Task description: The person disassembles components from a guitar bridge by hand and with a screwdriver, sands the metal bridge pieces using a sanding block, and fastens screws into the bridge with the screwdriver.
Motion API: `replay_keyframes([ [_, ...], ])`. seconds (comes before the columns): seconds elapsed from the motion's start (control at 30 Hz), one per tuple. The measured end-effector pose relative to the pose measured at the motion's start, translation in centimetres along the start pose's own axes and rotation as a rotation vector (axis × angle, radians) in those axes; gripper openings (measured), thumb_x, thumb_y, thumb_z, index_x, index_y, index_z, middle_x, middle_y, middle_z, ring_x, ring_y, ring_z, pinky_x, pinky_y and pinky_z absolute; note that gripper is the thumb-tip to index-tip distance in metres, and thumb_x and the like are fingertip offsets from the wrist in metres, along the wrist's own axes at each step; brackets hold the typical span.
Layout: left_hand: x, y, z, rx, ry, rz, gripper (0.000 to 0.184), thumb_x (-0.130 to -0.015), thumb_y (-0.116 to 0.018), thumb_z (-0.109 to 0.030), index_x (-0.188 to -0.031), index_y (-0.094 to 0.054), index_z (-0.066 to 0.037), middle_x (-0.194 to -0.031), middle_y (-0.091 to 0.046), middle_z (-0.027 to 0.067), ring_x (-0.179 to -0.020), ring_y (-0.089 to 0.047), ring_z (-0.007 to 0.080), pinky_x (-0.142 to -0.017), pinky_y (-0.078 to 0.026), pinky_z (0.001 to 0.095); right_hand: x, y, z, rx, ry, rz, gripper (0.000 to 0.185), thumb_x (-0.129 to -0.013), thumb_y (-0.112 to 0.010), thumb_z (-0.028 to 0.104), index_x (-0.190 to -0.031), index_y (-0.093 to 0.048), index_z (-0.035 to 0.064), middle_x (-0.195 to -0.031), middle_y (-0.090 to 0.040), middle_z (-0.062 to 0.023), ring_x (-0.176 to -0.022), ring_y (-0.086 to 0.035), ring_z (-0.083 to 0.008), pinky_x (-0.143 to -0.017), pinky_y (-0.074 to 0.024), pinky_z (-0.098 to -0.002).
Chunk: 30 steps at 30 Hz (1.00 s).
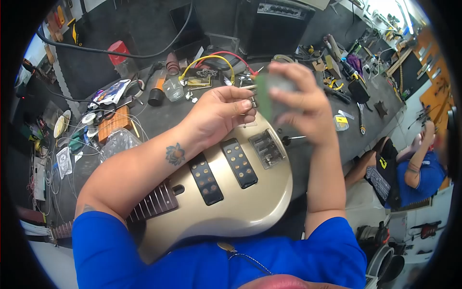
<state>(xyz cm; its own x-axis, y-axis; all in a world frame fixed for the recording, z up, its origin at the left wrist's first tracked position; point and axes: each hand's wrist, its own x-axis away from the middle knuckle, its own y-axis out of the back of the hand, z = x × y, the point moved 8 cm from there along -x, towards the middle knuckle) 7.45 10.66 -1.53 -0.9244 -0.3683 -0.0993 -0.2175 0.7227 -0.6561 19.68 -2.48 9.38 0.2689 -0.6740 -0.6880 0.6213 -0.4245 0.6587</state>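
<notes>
A gold electric guitar body [226,202] lies before me, with two black pickups [207,180] and a metal bridge [268,148]. Above it, the fingertips of my left hand [219,113] pinch a small metal piece [254,102], partly hidden and too small to name exactly. My right hand [303,101], smeared by motion, grips a flat green pad [263,96] with a greyish side. The pad's green face is right beside the metal piece; I cannot tell whether they touch. The guitar's fretted neck [151,204] runs left beneath my left forearm.
A dark workbench [192,113] holds a wooden block [114,124], yellow and red cables [211,58], a clear plastic bag [120,143] and loose strings. An amplifier [274,29] stands behind. Pliers [362,118] lie at right, where another person [418,168] sits.
</notes>
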Motion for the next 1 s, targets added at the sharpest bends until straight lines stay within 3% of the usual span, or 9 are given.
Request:
replay_keyframes([
  [0.07,0.3,-0.2,-0.2,-0.008,0.032,-0.081,0.023,-0.104,-0.076,-0.001,-0.127,-0.076,-0.002,-0.119,-0.08,0.0138,-0.103,-0.079,0.0236,-0.097,-0.066,0.0386,-0.3,-2.4,1.6,-0.029,0.064,0.096,0.06,-0.074,-0.091,0.026,-0.134,-0.085,0.0213,-0.158,-0.067,-0.0137,-0.151,-0.052,-0.0377,-0.125,-0.0407,-0.0514],
  [0.2,0.1,0.3,0.2,-0.019,-0.009,0.019,0.024,-0.103,-0.077,-0.003,-0.126,-0.074,-0.001,-0.12,-0.079,0.0141,-0.109,-0.08,0.0251,-0.098,-0.067,0.042,1.0,0.8,-3.8,0.081,-0.116,-0.07,0.062,-0.073,-0.093,0.027,-0.135,-0.085,0.0255,-0.156,-0.068,-0.0074,-0.147,-0.052,-0.0367,-0.126,-0.0396,-0.0515],
  [0.3,0.6,-0.9,-0.7,0.018,0.026,-0.055,0.024,-0.103,-0.079,-0.003,-0.126,-0.073,0.003,-0.116,-0.079,0.0131,-0.104,-0.079,0.0234,-0.096,-0.067,0.0379,-0.5,-2.4,1.5,-0.12,0.052,0.055,0.062,-0.074,-0.093,0.021,-0.135,-0.085,0.0255,-0.156,-0.068,-0.0078,-0.147,-0.052,-0.0372,-0.126,-0.0395,-0.0517],
  [0.47,0.2,0.5,0.1,0.0,0.011,-0.033,0.029,-0.105,-0.075,-0.002,-0.133,-0.073,-0.002,-0.122,-0.079,0.0156,-0.104,-0.079,0.0226,-0.097,-0.066,0.0377,1.7,1.1,-6.0,0.006,-0.182,-0.138,0.064,-0.074,-0.095,0.02,-0.137,-0.084,0.0215,-0.157,-0.067,-0.0118,-0.146,-0.055,-0.0363,-0.126,-0.0403,-0.0493],
  [0.57,0.2,-0.3,-0.2,0.025,-0.002,-0.028,0.027,-0.105,-0.075,-0.003,-0.132,-0.075,-0.002,-0.124,-0.079,0.0146,-0.109,-0.078,0.0231,-0.099,-0.066,0.0382,1.0,0.7,-3.1,-0.202,-0.109,-0.175,0.063,-0.074,-0.095,0.021,-0.136,-0.084,0.0199,-0.157,-0.067,-0.0115,-0.146,-0.055,-0.0354,-0.126,-0.0398,-0.0494],
  [0.73,0.0,-0.2,0.1,0.051,-0.016,-0.036,0.028,-0.106,-0.075,-0.004,-0.134,-0.074,-0.004,-0.127,-0.079,0.0134,-0.113,-0.078,0.0247,-0.102,-0.066,0.0392,0.5,-0.9,-2.3,-0.103,-0.115,-0.039,0.065,-0.071,-0.096,0.015,-0.135,-0.085,0.0199,-0.156,-0.068,-0.0094,-0.145,-0.055,-0.034,-0.128,-0.0381,-0.0482],
  [1.0,0.1,0.0,0.2,0.07,0.015,0.012,0.023,-0.104,-0.077,-0.003,-0.127,-0.077,-0.003,-0.121,-0.081,0.0134,-0.107,-0.08,0.0246,-0.101,-0.066,0.0381,0.9,0.0,-2.5,-0.123,-0.112,-0.116,0.067,-0.068,-0.096,0.014,-0.133,-0.086,0.0199,-0.156,-0.068,-0.0087,-0.144,-0.056,-0.0337,-0.126,-0.04,-0.0483],
])
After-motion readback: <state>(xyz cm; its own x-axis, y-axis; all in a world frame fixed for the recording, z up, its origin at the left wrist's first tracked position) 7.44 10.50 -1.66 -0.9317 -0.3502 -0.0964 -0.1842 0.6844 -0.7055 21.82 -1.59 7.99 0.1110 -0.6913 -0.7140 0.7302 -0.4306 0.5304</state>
